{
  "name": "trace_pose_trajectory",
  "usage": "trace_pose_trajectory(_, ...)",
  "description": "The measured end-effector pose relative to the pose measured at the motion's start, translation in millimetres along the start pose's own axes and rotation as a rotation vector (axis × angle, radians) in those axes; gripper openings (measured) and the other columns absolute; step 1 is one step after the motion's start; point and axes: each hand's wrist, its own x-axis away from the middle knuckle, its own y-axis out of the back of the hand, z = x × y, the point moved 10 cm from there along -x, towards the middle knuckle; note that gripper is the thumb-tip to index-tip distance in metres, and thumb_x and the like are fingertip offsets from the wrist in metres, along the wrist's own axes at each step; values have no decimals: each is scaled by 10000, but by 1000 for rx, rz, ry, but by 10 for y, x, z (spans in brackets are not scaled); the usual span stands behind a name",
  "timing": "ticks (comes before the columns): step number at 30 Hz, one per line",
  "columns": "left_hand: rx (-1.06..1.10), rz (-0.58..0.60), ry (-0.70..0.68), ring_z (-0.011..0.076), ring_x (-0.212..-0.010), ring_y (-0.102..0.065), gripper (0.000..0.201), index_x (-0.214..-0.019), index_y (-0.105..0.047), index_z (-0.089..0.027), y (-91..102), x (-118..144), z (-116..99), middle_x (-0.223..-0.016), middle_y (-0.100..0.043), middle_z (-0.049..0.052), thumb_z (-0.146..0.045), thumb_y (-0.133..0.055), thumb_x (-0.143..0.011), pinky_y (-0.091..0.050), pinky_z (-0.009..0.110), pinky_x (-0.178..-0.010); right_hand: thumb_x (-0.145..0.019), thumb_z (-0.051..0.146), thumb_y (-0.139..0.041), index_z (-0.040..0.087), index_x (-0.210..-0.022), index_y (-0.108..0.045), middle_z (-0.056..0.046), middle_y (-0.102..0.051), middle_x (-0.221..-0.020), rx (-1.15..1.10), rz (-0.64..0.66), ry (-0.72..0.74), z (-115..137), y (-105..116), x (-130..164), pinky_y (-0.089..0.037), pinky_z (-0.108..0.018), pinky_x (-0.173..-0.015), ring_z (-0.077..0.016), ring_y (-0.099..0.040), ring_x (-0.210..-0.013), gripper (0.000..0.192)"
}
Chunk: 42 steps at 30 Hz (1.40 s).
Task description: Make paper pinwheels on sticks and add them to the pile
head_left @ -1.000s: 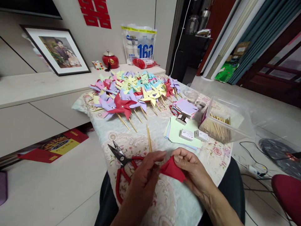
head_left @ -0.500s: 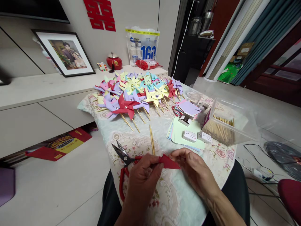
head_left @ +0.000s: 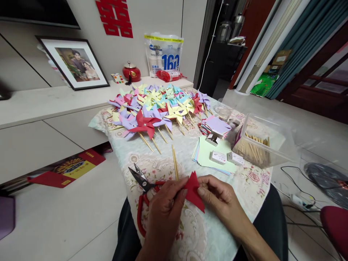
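Observation:
A folded triangle of red paper (head_left: 194,190) is pinched between my left hand (head_left: 165,206) and my right hand (head_left: 217,197), just above the near end of a small table with a floral cloth (head_left: 190,239). Red-handled scissors (head_left: 143,190) lie on the cloth right beside my left hand, blades pointing away. Two bare wooden sticks (head_left: 174,165) rest just beyond my fingers. Further back lies a heap of finished paper pinwheels (head_left: 157,107) in red, yellow, purple, pink and blue.
To the right sit a stack of pale green and coloured paper squares (head_left: 210,154) with small boxes (head_left: 219,157) on it, and a clear plastic tub of sticks (head_left: 258,143). A framed picture (head_left: 73,63) leans on the low cabinet at left. Cables (head_left: 295,195) lie on the floor at right.
The red paper has turned in my fingers from lying nearly flat to standing up as a triangle with its point upward. Both hands stay close together at the near end of the table.

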Motion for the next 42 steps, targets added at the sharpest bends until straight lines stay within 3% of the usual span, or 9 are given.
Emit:
trace_pose_trajectory(3, -4, 46, -28, 171, -988, -691, 307, -1150, -759, -361, -37, -7, -51, -1091, -750, 4, -223, -606, -921, -523, 274, -880, -901, 414, -694, 217, -1107, -704, -9, -676, -844, -35, -32, 19, 0, 43, -12, -469, -281, -741, -152, -601, -778, 285)
trace_pose_trajectory(8, 52, 59, 56, 184, -1028, -686, 263, -1094, -775, -352, -38, -18, 1, -1078, -756, 1, -255, -599, -925, -513, 284, -913, -854, 357, -750, 266, -1340, -605, 15, -655, -855, -54, -84, 60, 2, 116, -25, -486, -278, -759, -136, -602, -770, 515)
trace_pose_trajectory(15, 99, -23, 225, 217, -963, -687, 280, -1134, -746, -294, 12, 42, 192, -1035, -756, 38, -344, -671, -869, -519, 332, -875, -854, 324, -754, 279, -1314, -637, 27, -653, -819, -85, -112, 78, -32, 138, -50, -490, -260, -733, -114, -602, -720, 477)
trace_pose_trajectory(20, 416, 11, 412, 232, -900, -692, 385, -1059, -720, -206, -158, 91, 304, -963, -756, 70, -393, -801, -733, -540, 328, -786, -865, 333, -750, 291, -1308, -643, 20, -656, -846, -88, -181, 121, -12, 169, -45, -504, -256, -747, -115, -614, -744, 458)
trace_pose_trajectory(24, 537, 43, 492, 178, -760, -646, 256, -887, -707, -187, -246, 124, 385, -811, -718, 34, -423, -751, -796, -508, 288, -715, -880, 314, -735, 300, -1300, -657, 8, -701, -871, -2, -129, 160, 74, 130, -33, -521, -272, -785, -132, -642, -776, 427)
trace_pose_trajectory(29, 567, 17, 543, 152, -696, -616, 277, -968, -679, -206, -256, 202, 497, -774, -684, 5, -443, -726, -832, -478, 257, -650, -867, 302, -747, 289, -1259, -691, 4, -732, -843, 98, -91, 187, 162, 109, -18, -530, -274, -776, -143, -664, -768, 395)
trace_pose_trajectory(34, 765, 90, 639, 172, -610, -628, 482, -1156, -609, -202, -485, 285, 444, -699, -681, 15, -513, -732, -809, -457, 261, -540, -901, 304, -710, 291, -1255, -678, 40, -688, -716, -6, -89, 138, 77, 98, -15, -540, -243, -688, -107, -632, -620, 356)
trace_pose_trajectory(37, 844, 141, 656, 128, -526, -557, 427, -1021, -638, -164, -572, 281, 378, -613, -647, 14, -496, -762, -783, -370, 210, -458, -860, 293, -759, 294, -1206, -714, 15, -709, -798, -15, -117, 145, 90, 129, -6, -545, -249, -754, -124, -663, -733, 349)
trace_pose_trajectory(42, 859, 217, 710, 48, -410, -391, 317, -905, -637, -163, -559, 287, 356, -515, -567, -29, -453, -738, -826, -228, 178, -416, -785, 246, -830, 294, -1187, -724, -3, -733, -874, -302, 103, 63, 82, -49, -17, -553, -252, -750, -136, -681, -782, 418)
